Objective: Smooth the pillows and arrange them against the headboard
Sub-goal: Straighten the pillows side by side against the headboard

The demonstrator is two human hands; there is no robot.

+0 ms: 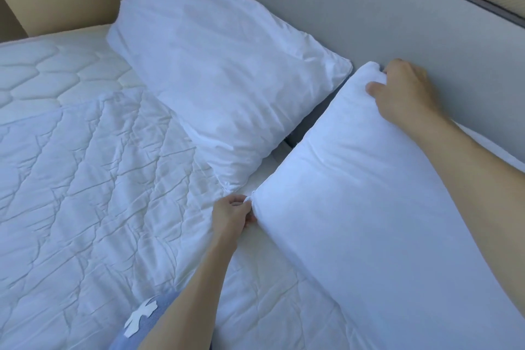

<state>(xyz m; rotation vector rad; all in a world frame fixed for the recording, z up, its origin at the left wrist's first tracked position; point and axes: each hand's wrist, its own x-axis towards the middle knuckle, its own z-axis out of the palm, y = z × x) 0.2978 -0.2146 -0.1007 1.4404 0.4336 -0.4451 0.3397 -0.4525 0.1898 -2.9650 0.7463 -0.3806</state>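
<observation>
Near pillow [383,207]: lies on the bed [85,179] with its long axis running from the lower right of view up toward the headboard [355,23], not yet parallel to it. My right hand [403,94] has the far corner, fingers [372,89] curled closed over the top edge, thumb side pressed into the fabric; that corner is touching or just beside the headboard, I cannot tell which. My left hand [233,213] has the near corner, fingertips pinched shut on a small tuck of the cover, on the side away from the headboard. So the pillow lies between my two hands, right hand nearer the headboard, left hand nearer the mattress middle. Judgement: the next move turns on swinging the left-hand corner up and round so the long edge comes flat to the headboard. Far pillow [221,65]: already leaning against the headboard, tilted, its lower corner just beside my left hand and close to the near pillow; a narrow dark gap shows between the two. Not resolvable: the pillow's right end is cut off by the frame edge and partly covered by my right forearm; contact behind both pillows hidden.
</observation>
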